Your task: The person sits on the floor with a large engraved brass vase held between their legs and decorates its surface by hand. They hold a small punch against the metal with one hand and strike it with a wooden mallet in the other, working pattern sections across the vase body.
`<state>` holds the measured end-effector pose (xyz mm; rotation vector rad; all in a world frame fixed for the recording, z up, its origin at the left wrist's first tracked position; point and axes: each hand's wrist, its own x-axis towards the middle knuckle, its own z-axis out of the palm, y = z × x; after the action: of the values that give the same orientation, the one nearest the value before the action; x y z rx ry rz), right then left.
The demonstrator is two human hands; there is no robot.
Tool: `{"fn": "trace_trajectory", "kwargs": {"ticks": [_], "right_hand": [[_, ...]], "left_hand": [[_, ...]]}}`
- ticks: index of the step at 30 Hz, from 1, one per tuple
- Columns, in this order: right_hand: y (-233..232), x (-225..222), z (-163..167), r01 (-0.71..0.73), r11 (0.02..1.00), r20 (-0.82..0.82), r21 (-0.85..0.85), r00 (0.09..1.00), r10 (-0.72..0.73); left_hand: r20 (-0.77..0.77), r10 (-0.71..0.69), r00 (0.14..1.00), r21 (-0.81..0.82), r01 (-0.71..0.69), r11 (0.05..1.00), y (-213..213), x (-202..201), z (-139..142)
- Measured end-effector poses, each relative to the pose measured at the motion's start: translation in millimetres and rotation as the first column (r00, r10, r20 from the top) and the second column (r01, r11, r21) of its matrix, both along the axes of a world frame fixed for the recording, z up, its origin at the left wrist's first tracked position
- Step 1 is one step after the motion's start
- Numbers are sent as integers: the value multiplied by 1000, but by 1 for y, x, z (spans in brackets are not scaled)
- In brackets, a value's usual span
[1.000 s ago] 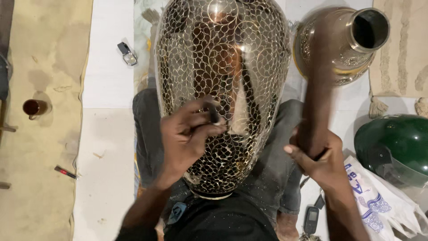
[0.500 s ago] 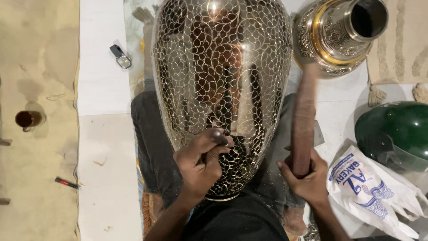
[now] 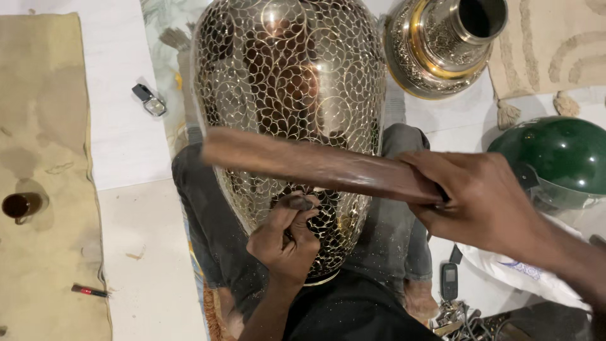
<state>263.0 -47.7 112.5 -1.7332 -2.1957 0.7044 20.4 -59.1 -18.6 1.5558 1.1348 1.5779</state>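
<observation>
A large brass vase (image 3: 290, 82) with a fine engraved leaf pattern lies across my lap. My left hand (image 3: 285, 237) is closed around a small metal punch (image 3: 300, 203), whose tip rests on the vase's lower body. My right hand (image 3: 486, 202) grips one end of a long brown wooden stick (image 3: 315, 165). The stick stretches sideways above the vase and just over the punch.
A second brass vase (image 3: 442, 44) stands at the upper right beside a dark green helmet (image 3: 555, 158). A white plastic bag (image 3: 524, 271), a small phone (image 3: 449, 281) and keys lie at the right. On the left are a tan mat (image 3: 44, 158), a cup (image 3: 19, 205), a red pen (image 3: 88, 290) and a small bottle (image 3: 149, 101).
My right hand has swung the wooden stick from upright beside the vase to lying crosswise above the punch. My left hand slid a little lower on the vase.
</observation>
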Motion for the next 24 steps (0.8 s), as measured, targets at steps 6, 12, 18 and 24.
{"fn": "trace_trajectory", "kwargs": {"ticks": [6, 12, 18, 24], "right_hand": [[20, -14, 32, -30, 969, -61, -246, 998, 15], [39, -30, 72, -36, 890, 494, -455, 821, 286], [37, -34, 58, -111, 909, 318, -401, 914, 251], [38, -41, 54, -154, 953, 224, -263, 950, 215]], "left_hand": [[-16, -19, 1000, -41, 18, 999, -2, -6, -5], [-37, 19, 999, -118, -23, 993, -3, -9, -8], [-140, 60, 988, -152, -81, 985, -4, -11, -5], [-160, 53, 986, -128, -74, 989, -3, -12, -9]]}}
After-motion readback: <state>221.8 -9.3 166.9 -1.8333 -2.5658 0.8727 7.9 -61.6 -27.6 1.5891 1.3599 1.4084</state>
